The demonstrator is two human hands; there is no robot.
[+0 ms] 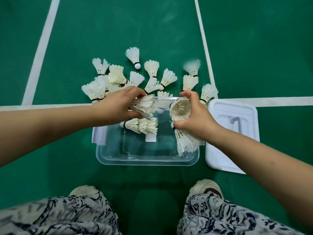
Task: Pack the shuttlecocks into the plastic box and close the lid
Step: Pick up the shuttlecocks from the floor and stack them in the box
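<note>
A: Head view, the only 1. What are the hands doing?

B: The left hand (121, 106) is closed around a shuttlecock (144, 106), feathers pointing right, over the far left part of the clear plastic box (145, 158). The right hand (194, 116) grips another shuttlecock (180, 110), its open skirt facing the camera, above the box's right side.

A: And the rest?

B: At least 2 already lie inside: 1 near the left hand (142, 127), 1 under the right wrist (185, 141). The loose pile (118, 78) sits on the green floor (67, 48) just beyond the box. The white lid (218, 156) lies just right of the box.

A: Risks?

B: I'd guess squeezing could crush feathers. Carelessly dropped birds may stack high, so the lid might not seat. A forearm could also nudge the light box.
</note>
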